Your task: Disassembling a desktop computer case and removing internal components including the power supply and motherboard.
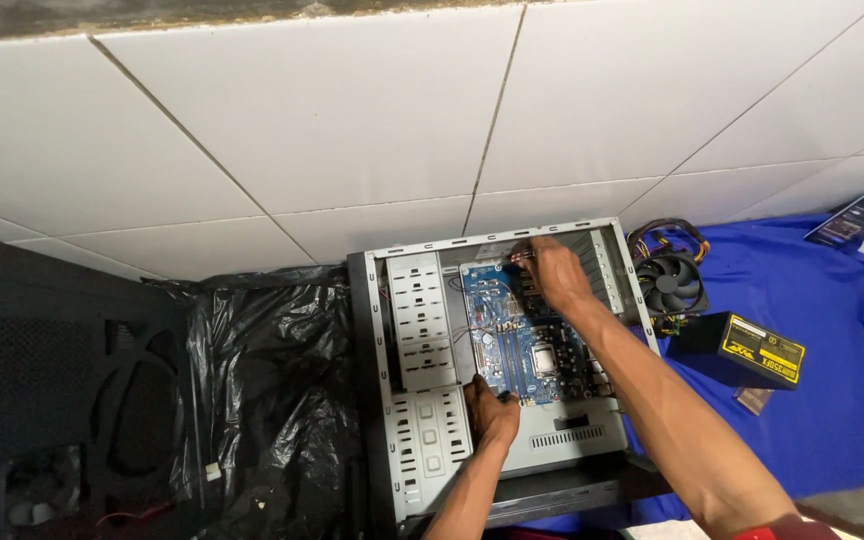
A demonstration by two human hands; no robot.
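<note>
A single head-worn camera looks steeply down from above and behind the hands; both forearms reach up from the bottom edge; the view is fairly distant, with white tiles beyond the hands.

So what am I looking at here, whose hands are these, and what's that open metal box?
The camera sits on a person's head, looking down at their own bare hands. The metal box is an open computer case lying on a white tiled floor. Inside is a blue circuit board. The left hand rests at the board's near edge; the right hand pinches something small at its far edge. Beside the case lie a black fan, a black power supply box on blue cloth, and black plastic sheeting.
</note>
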